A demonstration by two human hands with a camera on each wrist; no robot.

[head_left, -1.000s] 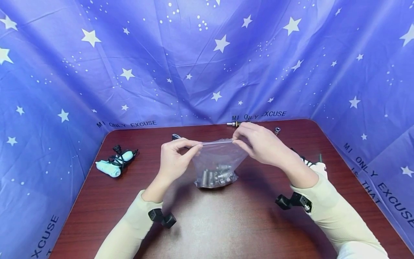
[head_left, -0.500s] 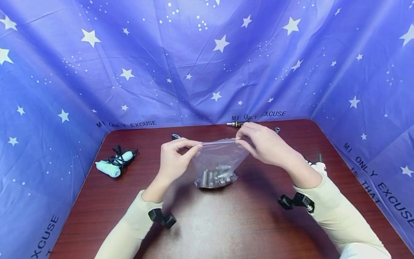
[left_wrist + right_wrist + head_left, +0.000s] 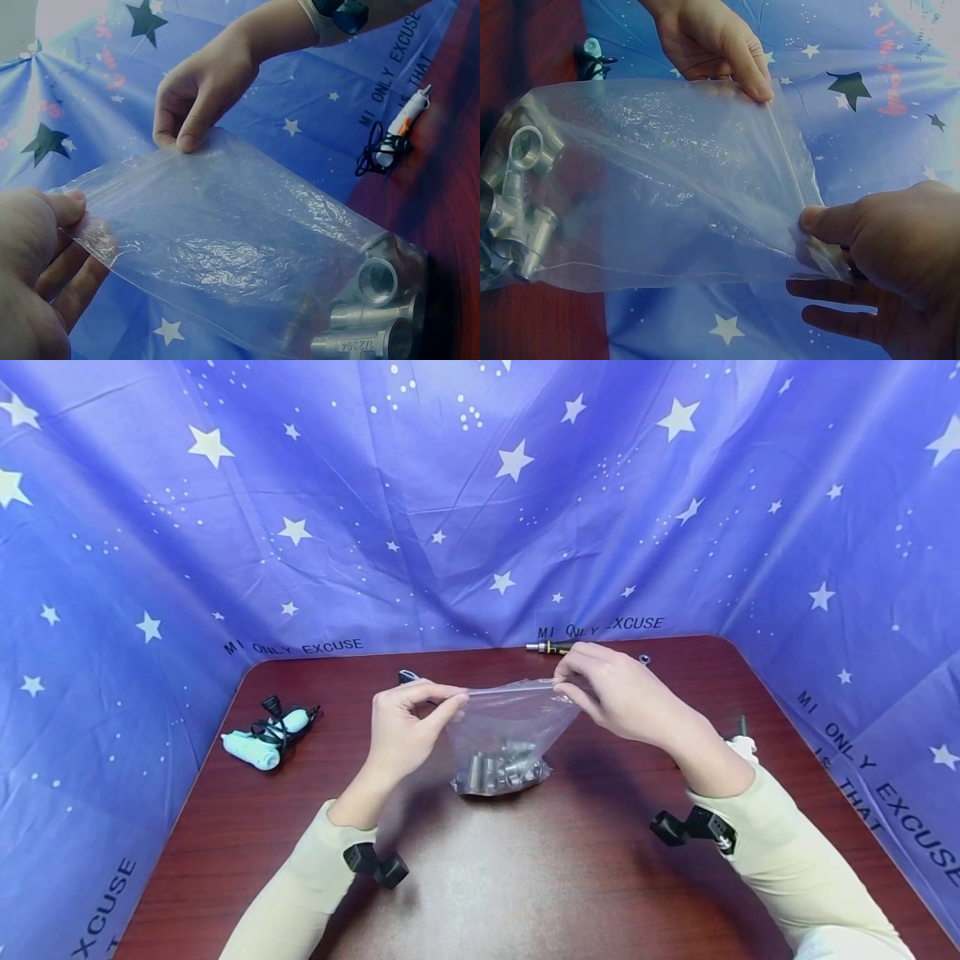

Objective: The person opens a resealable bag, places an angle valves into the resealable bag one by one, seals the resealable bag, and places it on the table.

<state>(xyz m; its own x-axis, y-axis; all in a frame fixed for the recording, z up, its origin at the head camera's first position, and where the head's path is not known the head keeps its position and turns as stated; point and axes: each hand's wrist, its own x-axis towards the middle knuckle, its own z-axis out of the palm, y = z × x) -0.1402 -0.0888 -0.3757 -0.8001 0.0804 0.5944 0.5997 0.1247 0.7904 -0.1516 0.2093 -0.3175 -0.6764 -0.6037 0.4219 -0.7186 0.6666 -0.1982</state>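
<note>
A person in cream long sleeves sits at a dark red-brown counter (image 3: 525, 877) and holds up one clear plastic zip bag (image 3: 508, 727) by its top edge, with two hands. The left hand (image 3: 405, 727) pinches the left corner of the bag's top between thumb and curled fingers. The right hand (image 3: 615, 693) pinches the right corner the same way, thumb against forefinger. The top edge is stretched taut between them, and the bottom of the bag rests on the counter at its middle. Inside, gathered at the bottom, lies a heap of silver threaded metal pipe fittings (image 3: 501, 770); at least three show clearly in the left wrist view, and the full count cannot be told. On the counter's left side lies one pale mint tool wrapped in a black cord (image 3: 268, 737). At the far edge, just behind the right hand, lies one small metal and brass connector (image 3: 542, 647). A white tool with a black cord (image 3: 741, 745) peeks out beside the right forearm. A blue cloth printed with white stars (image 3: 480, 493) hangs around the counter on three sides.
</note>
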